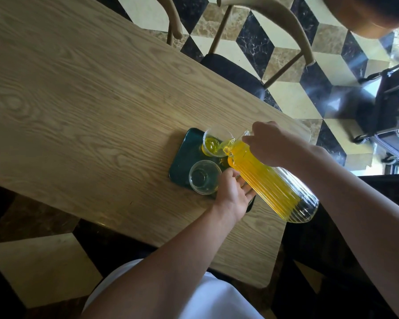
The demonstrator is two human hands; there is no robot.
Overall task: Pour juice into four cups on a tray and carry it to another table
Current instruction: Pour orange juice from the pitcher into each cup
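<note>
While tilted, ribbed glass pitcher (272,180), orange juice, far cup (214,143)

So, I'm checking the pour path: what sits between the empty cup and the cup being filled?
In the head view, only bare dark green tray lies between the empty cup and the filling cup; the two stand apart.

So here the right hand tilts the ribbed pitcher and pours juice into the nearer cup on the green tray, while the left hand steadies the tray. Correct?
Not quite. The head view shows the juice going into the farther cup; the nearer cup is empty. The rest holds: the right hand tilts the ribbed pitcher, and the left hand rests on the green tray.
</note>
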